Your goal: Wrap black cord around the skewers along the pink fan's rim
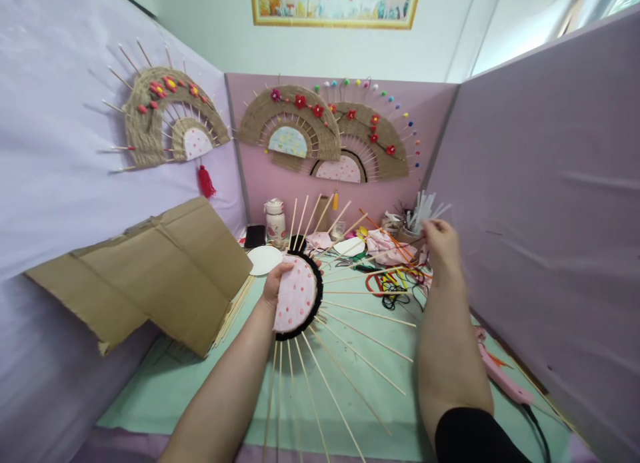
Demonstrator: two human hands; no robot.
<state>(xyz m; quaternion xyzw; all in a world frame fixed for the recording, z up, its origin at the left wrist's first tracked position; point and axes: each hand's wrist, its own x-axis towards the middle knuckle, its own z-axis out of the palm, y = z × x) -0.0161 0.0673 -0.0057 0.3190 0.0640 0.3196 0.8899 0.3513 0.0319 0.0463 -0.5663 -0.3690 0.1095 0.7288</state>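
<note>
My left hand (276, 282) grips the straight edge of a half-round fan base (296, 296), thumb on its pink face with red dots. Black trim (318, 306) follows the curved edge, and long thin wooden sticks (345, 346) fan out from it. At the top of the curve sits a dark bundle (297, 243), perhaps black yarn. My right hand (441, 240) is raised to the right, away from the fan base, with fingers pinched together. Whatever lies between those fingers is too small to make out. Black cord (397, 298) lies tangled on the table left of my right forearm.
Brown cardboard (165, 263) leans at left beside a white oval piece (265, 260). A bottle (275, 220) and phone (255, 236) stand behind. White glue sticks (425, 210) rise from a container. A pink glue gun (505, 376) lies at right. Finished fans (290, 116) hang on partitions.
</note>
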